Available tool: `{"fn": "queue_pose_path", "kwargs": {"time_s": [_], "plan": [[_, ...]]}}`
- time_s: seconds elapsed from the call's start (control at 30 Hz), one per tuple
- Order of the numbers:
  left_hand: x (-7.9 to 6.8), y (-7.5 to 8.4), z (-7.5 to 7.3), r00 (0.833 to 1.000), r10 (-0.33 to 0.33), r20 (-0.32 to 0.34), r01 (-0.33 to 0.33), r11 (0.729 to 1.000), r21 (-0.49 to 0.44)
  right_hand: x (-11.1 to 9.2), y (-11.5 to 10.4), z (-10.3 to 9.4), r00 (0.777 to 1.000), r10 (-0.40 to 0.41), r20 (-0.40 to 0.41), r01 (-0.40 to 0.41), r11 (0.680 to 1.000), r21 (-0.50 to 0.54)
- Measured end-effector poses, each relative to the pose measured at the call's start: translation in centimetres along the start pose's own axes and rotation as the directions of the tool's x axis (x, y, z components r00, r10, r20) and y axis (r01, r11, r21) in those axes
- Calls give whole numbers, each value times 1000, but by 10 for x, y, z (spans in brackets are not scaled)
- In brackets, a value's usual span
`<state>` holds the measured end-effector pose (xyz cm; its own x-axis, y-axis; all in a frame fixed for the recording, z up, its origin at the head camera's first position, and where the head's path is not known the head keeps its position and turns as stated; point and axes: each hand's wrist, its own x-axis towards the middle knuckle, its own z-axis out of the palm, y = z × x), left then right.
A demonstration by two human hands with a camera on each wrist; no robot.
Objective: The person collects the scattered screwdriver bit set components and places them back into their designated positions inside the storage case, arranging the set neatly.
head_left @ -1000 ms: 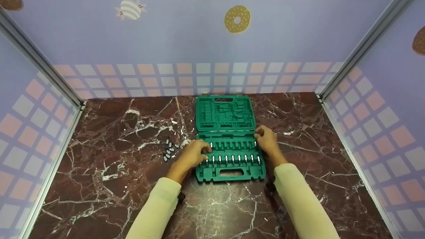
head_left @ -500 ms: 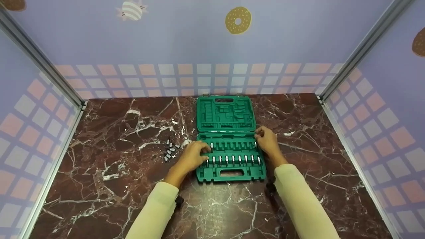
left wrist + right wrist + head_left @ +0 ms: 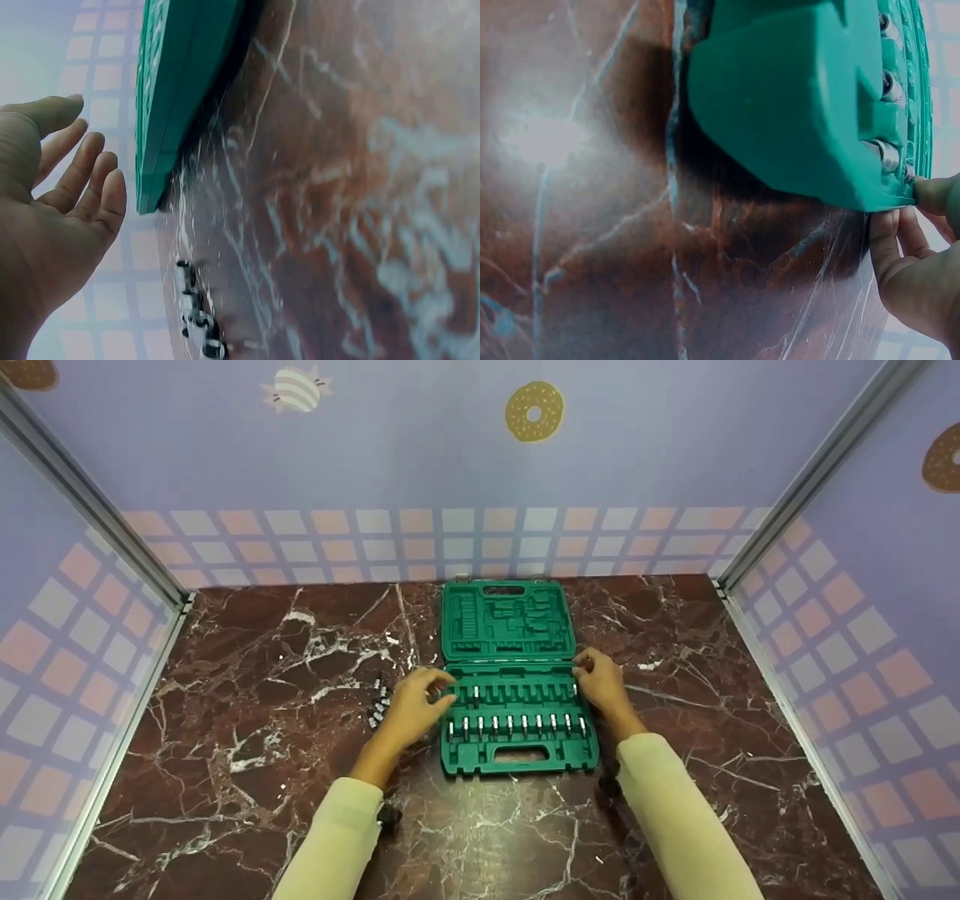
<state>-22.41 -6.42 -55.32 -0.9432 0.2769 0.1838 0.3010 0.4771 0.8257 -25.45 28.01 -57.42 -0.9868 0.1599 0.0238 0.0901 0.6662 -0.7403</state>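
An open green socket case (image 3: 469, 757) lies with its moulded lid (image 3: 517, 619) folded back. A row of silver sockets (image 3: 524, 724) fills its front slots, and the back row holds a socket (image 3: 475, 695) at the left and one at the right end. My left hand (image 3: 412, 705) hovers beside the case's left edge, fingers loosely bent and holding nothing; the left wrist view shows the palm bare. At the right edge, my right hand (image 3: 602, 681) pinches the case wall, thumb on top and fingers (image 3: 885, 244) against the side.
Several loose sockets (image 3: 379, 709) lie in a small pile left of the case, partly behind my left hand. The dark red marbled tabletop (image 3: 247, 697) is bounded by a patterned back wall (image 3: 420, 450) and side panels.
My left hand has drawn back leftward from the case, and a socket at the left end of the front row now shows. The right hand stays on the case edge.
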Motion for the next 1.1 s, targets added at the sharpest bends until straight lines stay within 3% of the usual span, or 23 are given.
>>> {"fn": "queue_pose_path", "kwargs": {"time_s": [0.27, 0.57, 0.8, 1.1], "plan": [[-4, -14, -19, 990, 24, -141, -22, 1000, 16, -1, -1, 1, 1000, 7, 5, -7, 1000, 3], [-5, -34, -41, 958, -37, -284, 46, 999, 24, -2, -1, 0, 1000, 0, 14, 0, 1000, -2], [-5, -47, -55, 948, -127, -291, 141, 990, 28, 0, 1, -1, 1000, -7, 15, 7, 1000, -6], [-2, -65, -62, 935, -198, -293, 239, 965, 111, 0, -1, 3, 1000, -9, 3, 9, 1000, -8]]}}
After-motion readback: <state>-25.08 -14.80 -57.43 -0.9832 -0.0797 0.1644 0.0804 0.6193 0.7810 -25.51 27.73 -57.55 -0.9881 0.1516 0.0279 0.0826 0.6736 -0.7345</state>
